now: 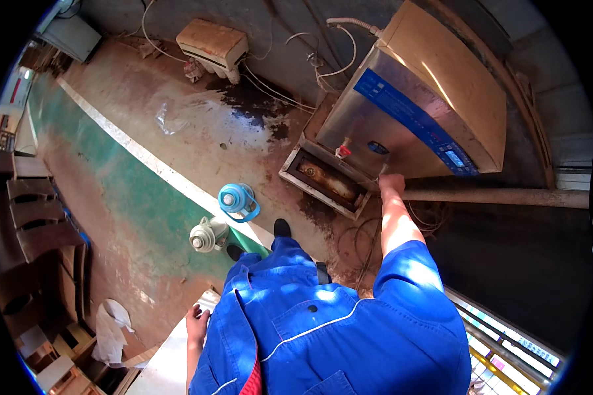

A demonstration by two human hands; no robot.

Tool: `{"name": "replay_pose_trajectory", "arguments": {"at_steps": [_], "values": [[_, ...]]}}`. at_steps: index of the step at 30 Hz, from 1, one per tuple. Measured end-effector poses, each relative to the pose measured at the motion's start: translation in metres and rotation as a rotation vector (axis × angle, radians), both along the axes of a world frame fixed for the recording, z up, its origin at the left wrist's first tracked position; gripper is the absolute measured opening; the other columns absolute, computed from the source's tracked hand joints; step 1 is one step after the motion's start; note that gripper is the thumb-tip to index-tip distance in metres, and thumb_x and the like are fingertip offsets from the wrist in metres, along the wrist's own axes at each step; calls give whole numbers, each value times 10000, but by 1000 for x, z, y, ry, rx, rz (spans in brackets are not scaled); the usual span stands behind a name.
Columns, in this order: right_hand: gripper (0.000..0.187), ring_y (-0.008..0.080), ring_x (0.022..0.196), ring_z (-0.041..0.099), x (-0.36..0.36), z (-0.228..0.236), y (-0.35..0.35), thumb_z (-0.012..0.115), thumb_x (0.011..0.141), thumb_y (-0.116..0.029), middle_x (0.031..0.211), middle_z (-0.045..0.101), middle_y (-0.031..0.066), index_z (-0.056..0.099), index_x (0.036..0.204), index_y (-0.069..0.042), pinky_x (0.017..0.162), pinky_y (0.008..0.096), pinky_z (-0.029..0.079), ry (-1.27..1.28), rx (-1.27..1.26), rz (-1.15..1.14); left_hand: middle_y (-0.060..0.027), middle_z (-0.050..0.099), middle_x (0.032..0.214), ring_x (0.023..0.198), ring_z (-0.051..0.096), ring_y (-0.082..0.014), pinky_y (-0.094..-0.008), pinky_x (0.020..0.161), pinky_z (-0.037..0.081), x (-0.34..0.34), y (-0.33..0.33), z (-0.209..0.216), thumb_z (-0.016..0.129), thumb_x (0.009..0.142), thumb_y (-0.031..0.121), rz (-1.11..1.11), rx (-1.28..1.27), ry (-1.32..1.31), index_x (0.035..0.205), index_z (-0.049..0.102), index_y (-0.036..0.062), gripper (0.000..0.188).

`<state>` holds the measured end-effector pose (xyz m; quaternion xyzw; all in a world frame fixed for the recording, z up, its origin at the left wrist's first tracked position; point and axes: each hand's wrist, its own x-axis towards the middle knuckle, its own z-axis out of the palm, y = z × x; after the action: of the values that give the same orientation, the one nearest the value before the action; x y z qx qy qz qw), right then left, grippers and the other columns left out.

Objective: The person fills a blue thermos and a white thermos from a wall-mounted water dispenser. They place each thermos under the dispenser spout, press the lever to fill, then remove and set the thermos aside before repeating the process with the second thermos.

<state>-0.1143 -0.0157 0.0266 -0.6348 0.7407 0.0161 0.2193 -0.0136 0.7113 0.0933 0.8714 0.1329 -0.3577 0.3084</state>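
My right arm reaches out to the stainless steel water boiler on the wall. At its lower front, the fingers of my right hand are closed around a tap, mostly covered by the hand. A second tap with a red handle sits to its left. Below both taps is a framed drip tray, brown-stained inside. My left hand hangs low at my side by a white surface, fingers loosely apart, holding nothing. On the floor before me stand a blue thermos flask and a pale grey thermos flask.
Hoses and cables lie on the floor under the boiler. A pipe runs along the right. At the far wall sits a tan box-shaped unit beside a wet patch. Dark brown chairs stand stacked at the left.
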Motion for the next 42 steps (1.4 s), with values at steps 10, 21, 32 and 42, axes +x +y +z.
{"name": "replay_pose_trajectory", "arguments": {"at_steps": [10,21,32,42], "values": [[468,372,1081,624,-6,-6,-4,751,712,-341,1087,669,236,704,1009,17,915,426,506,6,-22,16,-239,585,1244,1132,583,-304,-383,946,484,-4,7,-4,712,829,158,6,45,9,1282,530,-48,530],[486,370,1077,622,-8,10,3,749,674,-367,1079,674,229,707,999,-8,908,427,504,-4,-30,27,-229,583,1251,1084,604,-284,-378,917,495,9,-4,-2,717,838,171,29,-5,34,1293,526,-28,532],[492,375,1079,620,-6,15,3,746,688,-372,1082,668,241,702,1006,0,915,426,502,3,-13,56,-223,595,1234,1072,600,-281,-377,913,495,6,1,-8,724,830,166,16,7,23,1293,534,-22,534],[371,368,978,652,-17,3,-5,765,711,-323,982,695,198,707,938,-35,834,448,519,14,-75,374,-236,590,1226,1055,619,-288,-377,913,500,12,-1,-7,721,836,158,10,1,4,1283,529,-36,523]]}}
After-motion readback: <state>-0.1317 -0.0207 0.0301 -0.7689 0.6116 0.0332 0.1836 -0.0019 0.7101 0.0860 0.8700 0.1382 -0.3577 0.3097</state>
